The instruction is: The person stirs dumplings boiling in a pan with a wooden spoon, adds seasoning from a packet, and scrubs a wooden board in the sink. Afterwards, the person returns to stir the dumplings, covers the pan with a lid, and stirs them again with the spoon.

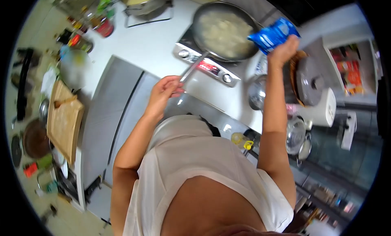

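Evidently held a slender metal handle (189, 73) in the left hand (162, 92), with the grip curled round its near end and its far end meeting the near edge of the pan (198, 31). Could not tell whether to call it the pan's own or a utensil's. Pinched a blue packet (273, 35) in the right hand (284, 51), just right of the pan, with its left end overlapping the rim in view. Saw pale pieces (226, 30) in cloudy liquid inside the pan, set on a lit cooker (208, 67) on the white worktop (152, 46). Judged best to steady the handle without tugging, to hold the packet low but off the hot rim, to squeeze it only lightly, and to tilt gradually against splashes.
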Tool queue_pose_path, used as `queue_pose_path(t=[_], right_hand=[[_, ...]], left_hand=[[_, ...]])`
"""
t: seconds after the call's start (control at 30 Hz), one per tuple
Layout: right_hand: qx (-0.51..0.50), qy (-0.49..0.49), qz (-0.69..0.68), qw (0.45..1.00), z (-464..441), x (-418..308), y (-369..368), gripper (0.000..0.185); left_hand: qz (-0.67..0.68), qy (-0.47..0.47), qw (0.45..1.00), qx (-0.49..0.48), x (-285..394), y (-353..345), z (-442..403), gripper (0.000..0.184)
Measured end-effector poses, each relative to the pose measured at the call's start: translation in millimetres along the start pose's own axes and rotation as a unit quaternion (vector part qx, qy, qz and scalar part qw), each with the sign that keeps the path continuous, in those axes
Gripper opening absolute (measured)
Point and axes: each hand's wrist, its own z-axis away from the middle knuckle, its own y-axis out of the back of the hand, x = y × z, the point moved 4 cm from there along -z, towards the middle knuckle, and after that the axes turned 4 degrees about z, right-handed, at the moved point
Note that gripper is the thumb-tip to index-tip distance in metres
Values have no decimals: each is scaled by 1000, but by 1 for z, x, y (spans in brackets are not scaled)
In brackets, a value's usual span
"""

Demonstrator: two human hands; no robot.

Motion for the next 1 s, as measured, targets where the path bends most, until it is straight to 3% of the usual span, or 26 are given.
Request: queue_pose_path(t=[0.03, 0.13, 0.23, 0.47, 0.53, 0.7, 0.87, 0.93, 1.0], right_hand=[[-20, -96, -131, 987, 11, -11, -12, 28], [-62, -198, -213, 955, 52, -66, -58, 33], [-155, -235, -241, 929, 94, -85, -108, 36], [-381, -246, -156, 878, 225, -101, -235, 29], [-386, -248, -121, 880, 264, -110, -269, 31], [-424, -462, -110, 771, 352, -96, -353, 25], [-401, -534, -82, 740, 449, -92, -443, 22], [-407, -576, -129, 697, 490, -87, -486, 16], [-362, -582, -166, 709, 528, -79, -527, 22]], left_hand=[[3, 2, 1000, -2, 5, 2, 2, 32], [24, 5, 1000, -14, 4, 14, -1, 32], [32, 8, 999, -21, 10, 32, -6, 30], [67, -1, 998, 17, 26, 120, -8, 28], [74, -5, 996, 39, 29, 156, -4, 29], [98, -20, 989, 110, 34, 259, 16, 29], [119, -23, 978, 169, 35, 343, 42, 30], [132, -25, 970, 203, 49, 361, 57, 30], [121, -34, 967, 220, 57, 378, 71, 30]])
